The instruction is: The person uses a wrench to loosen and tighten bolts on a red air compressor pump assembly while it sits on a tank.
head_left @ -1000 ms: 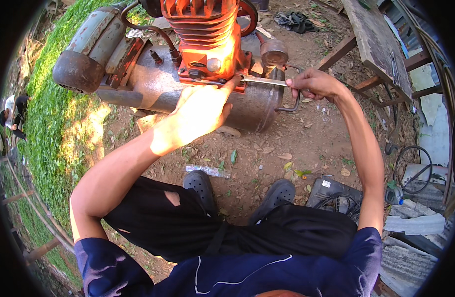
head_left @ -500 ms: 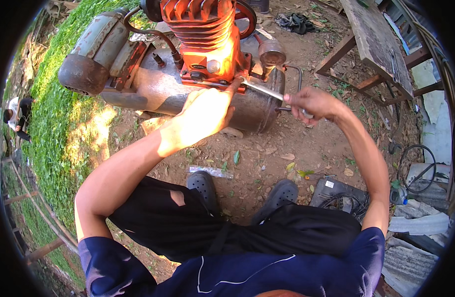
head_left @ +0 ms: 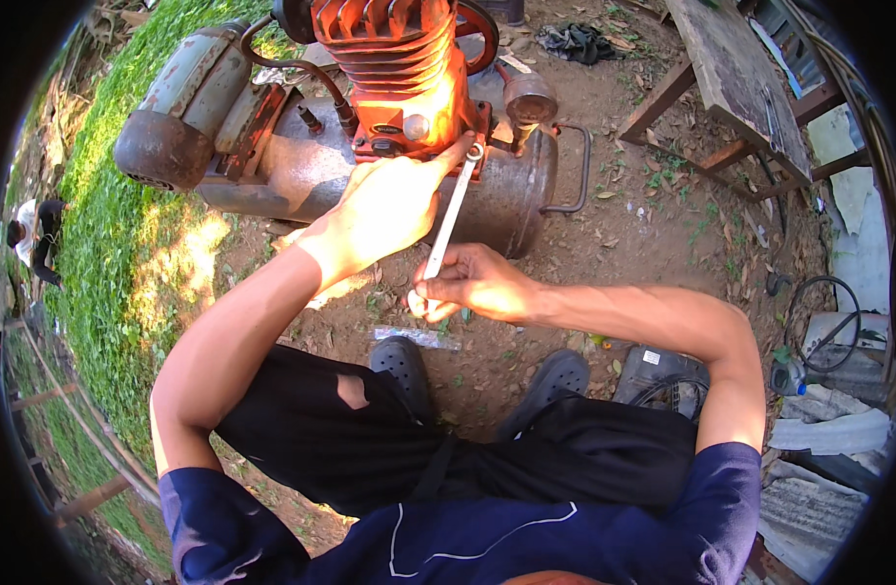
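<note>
Evidently, your right hand is closed around the near end of the slim, silvery wrench, probably for leverage. Your left hand stretches its forefinger to the wrench's ringed head at the base corner of the red, finned pump, likely steadying it; whether its curled fingers hold anything, I cannot tell. Below lies a rounded, rust-stained metal tank.

Hard sun glare across the left hand, curved fisheye edges, black corners
</note>
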The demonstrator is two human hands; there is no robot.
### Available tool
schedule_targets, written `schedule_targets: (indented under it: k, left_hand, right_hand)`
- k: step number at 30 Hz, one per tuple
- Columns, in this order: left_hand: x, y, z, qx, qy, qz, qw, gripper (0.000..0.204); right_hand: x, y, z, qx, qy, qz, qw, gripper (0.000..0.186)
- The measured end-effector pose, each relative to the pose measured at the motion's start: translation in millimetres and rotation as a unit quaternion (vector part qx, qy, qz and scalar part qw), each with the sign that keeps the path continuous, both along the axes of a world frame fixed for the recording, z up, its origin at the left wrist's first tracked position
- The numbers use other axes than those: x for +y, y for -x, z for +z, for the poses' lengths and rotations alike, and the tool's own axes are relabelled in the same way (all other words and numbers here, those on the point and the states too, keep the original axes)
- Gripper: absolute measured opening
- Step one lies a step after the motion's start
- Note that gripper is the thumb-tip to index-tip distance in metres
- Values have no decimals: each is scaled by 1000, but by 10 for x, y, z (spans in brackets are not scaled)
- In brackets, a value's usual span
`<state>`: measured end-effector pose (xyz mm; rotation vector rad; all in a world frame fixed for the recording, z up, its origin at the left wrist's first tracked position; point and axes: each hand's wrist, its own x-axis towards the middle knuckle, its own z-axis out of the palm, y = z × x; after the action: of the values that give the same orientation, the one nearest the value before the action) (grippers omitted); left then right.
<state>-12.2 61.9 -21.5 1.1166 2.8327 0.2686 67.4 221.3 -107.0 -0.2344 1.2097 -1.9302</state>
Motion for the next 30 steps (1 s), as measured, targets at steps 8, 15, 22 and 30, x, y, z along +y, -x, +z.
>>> schedule_targets:
  k: [8, 15, 22, 30]
  left_hand:
    - [-118, -197, 61, 31, -1, 6, 999, 61]
    - [-4, -176, 126, -37, 45, 31, 998, 67]
    - [42, -163, 20, -26, 29, 26, 999, 72]
    - [36, -153, -8, -36, 25, 22, 999, 73]
  right_hand:
    - [627, -187, 264, 42, -126, -37, 990, 27]
    - [1343, 315, 554, 137, -320, -173, 921, 29]
    - [1518, 750, 497, 272, -415, -136, 858, 38]
    - [1544, 1051, 485, 256, -416, -64, 870, 40]
